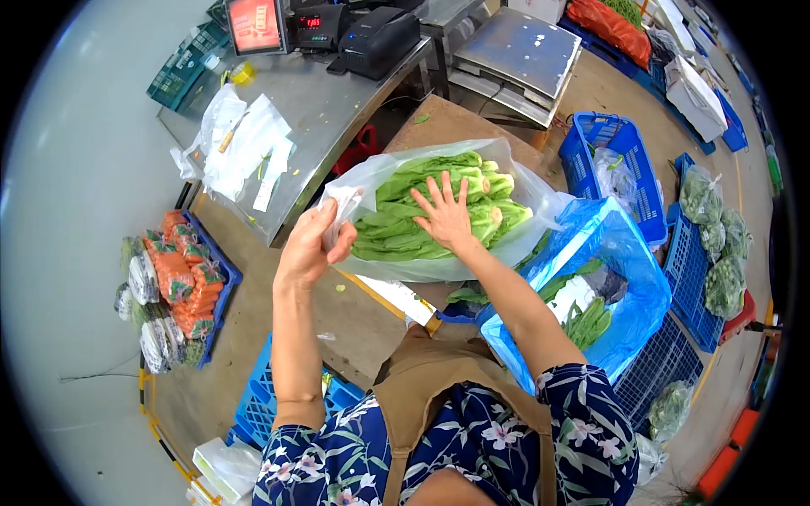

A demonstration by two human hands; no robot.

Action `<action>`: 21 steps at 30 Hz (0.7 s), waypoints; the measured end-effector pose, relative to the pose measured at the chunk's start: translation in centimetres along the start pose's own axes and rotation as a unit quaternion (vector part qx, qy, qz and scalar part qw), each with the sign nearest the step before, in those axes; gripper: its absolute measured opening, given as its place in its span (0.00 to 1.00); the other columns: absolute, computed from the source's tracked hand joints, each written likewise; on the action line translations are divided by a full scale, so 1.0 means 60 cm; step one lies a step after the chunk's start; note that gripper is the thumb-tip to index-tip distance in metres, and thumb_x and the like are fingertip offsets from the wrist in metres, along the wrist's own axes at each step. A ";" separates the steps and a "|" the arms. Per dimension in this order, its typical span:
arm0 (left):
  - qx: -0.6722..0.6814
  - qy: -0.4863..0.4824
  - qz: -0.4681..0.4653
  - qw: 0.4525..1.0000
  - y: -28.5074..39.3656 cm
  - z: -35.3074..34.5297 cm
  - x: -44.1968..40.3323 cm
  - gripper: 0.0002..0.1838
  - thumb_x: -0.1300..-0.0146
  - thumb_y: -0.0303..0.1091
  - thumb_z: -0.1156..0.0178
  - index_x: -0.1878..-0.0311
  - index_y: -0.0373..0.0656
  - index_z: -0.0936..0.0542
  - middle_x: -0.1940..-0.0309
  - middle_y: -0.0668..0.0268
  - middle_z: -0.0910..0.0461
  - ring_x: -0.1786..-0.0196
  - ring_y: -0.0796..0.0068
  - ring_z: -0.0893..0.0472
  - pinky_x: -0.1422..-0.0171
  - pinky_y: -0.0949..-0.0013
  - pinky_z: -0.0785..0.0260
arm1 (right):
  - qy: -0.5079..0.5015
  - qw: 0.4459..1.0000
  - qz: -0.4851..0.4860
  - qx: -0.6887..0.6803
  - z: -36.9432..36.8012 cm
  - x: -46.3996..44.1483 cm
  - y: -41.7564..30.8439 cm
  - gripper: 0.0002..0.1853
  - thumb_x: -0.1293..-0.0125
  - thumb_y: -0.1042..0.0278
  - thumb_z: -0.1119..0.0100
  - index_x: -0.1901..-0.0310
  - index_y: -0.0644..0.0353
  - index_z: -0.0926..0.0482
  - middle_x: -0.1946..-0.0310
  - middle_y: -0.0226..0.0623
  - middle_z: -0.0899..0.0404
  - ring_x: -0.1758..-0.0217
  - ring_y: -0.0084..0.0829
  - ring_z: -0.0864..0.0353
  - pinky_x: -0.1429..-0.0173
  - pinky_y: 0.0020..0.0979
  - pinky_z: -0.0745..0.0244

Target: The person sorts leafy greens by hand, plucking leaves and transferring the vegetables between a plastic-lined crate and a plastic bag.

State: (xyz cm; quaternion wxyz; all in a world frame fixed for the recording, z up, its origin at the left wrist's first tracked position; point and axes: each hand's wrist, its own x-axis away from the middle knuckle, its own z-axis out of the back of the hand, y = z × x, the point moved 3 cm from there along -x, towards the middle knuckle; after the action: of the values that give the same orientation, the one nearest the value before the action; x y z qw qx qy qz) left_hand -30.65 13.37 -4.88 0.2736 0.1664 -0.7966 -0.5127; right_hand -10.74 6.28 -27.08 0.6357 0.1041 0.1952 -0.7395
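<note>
Long green leafy lettuce heads (405,207) lie in a clear plastic bag (396,268) in front of me, their pale cut stems to the right. My left hand (314,240) is closed on the bag's gathered left edge, thumb and fingers pinching the plastic. With fingers spread, my right hand (447,221) rests flat on top of the lettuce. To the right, a blue plastic liner bag (645,291) stands open with more leafy greens (586,325) and something white inside.
A steel table (325,126) at the upper left bears white plastic bags (240,139), yellow tape and a black printer (378,42). A platform scale (515,51) stands behind. Blue crates (624,152) are at right; bagged carrots (173,270) sit on a pallet at left.
</note>
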 end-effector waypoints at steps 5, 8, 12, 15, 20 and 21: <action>-0.105 0.096 -0.008 0.990 -0.020 0.004 -0.004 0.24 0.33 0.49 0.42 0.49 0.35 0.23 0.77 0.67 0.23 0.80 0.83 0.30 0.74 0.78 0.39 | 0.064 0.986 -0.018 -0.152 0.140 0.015 0.004 0.34 0.42 0.52 0.35 0.34 0.45 0.33 0.32 0.46 0.40 0.25 0.51 0.49 0.28 0.60 0.58; -0.200 0.131 -0.023 0.971 -0.015 -0.018 0.001 0.21 0.33 0.44 0.41 0.49 0.34 0.23 0.73 0.65 0.21 0.74 0.77 0.25 0.66 0.74 0.32 | 0.167 0.960 -0.048 -0.220 0.243 0.104 0.024 0.26 0.45 0.66 0.33 0.43 0.55 0.26 0.37 0.47 0.33 0.32 0.50 0.37 0.31 0.53 0.44; -0.500 0.317 -0.221 0.775 -0.019 -0.061 0.002 0.19 0.34 0.35 0.40 0.46 0.32 0.25 0.57 0.57 0.21 0.54 0.66 0.22 0.47 0.67 0.31 | 0.281 0.898 -0.275 -0.195 0.276 0.326 0.130 0.18 0.45 0.79 0.39 0.50 0.64 0.22 0.46 0.49 0.26 0.45 0.48 0.25 0.42 0.42 0.30; -0.555 0.333 -0.363 0.670 -0.042 -0.167 -0.008 0.17 0.36 0.25 0.41 0.44 0.32 0.25 0.46 0.53 0.25 0.45 0.62 0.25 0.38 0.64 0.35 | 0.233 0.821 -0.510 -0.112 0.238 0.543 0.222 0.17 0.40 0.75 0.43 0.49 0.69 0.26 0.47 0.52 0.27 0.46 0.51 0.26 0.43 0.41 0.30; -0.540 -0.035 -0.396 0.742 -0.219 -0.434 -0.064 0.14 0.39 0.23 0.41 0.49 0.33 0.22 0.53 0.55 0.20 0.48 0.61 0.22 0.39 0.64 0.33 | 0.171 0.721 -0.671 -0.044 0.134 0.836 0.327 0.21 0.41 0.69 0.39 0.47 0.69 0.27 0.50 0.57 0.28 0.48 0.55 0.27 0.44 0.46 0.31; -0.501 -0.131 -0.290 0.805 -0.263 -0.496 -0.072 0.14 0.42 0.22 0.40 0.51 0.35 0.21 0.54 0.54 0.19 0.50 0.61 0.21 0.41 0.65 0.31 | 0.155 0.722 -0.672 -0.062 0.116 0.853 0.343 0.21 0.42 0.68 0.38 0.49 0.69 0.26 0.52 0.55 0.26 0.50 0.54 0.25 0.45 0.45 0.30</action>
State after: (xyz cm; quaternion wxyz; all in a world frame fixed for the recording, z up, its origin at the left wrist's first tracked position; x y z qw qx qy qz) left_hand -9.39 -12.49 -10.72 0.0503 0.1606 -0.3719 -0.9129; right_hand 1.41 -45.07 -44.61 -0.0617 0.0189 0.3556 -0.9324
